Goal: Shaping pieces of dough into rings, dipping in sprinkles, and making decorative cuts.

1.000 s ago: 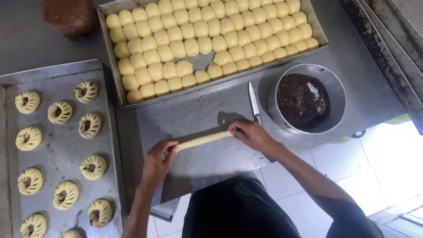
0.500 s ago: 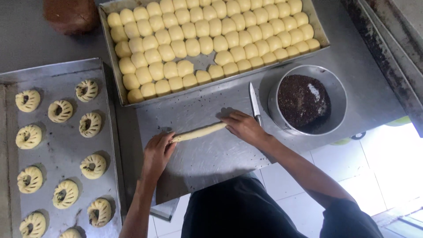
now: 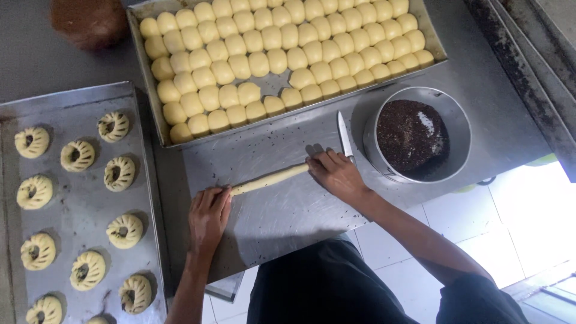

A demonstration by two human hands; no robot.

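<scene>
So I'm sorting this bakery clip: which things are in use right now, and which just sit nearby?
In use:
left hand
right hand
dough rope
steel work sheet

Sitting nearby:
knife
bowl of dark filling
tray of dough balls
tray of shaped rings

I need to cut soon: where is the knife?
Head view: the knife lies beside the right hand, left of the round bowl.

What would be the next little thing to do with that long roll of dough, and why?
Probably bring its two ends together into a ring. The dough rope already lies thin and even, with the left hand and right hand at its ends, and the baking sheet beside it holds finished ring-shaped pieces.
</scene>
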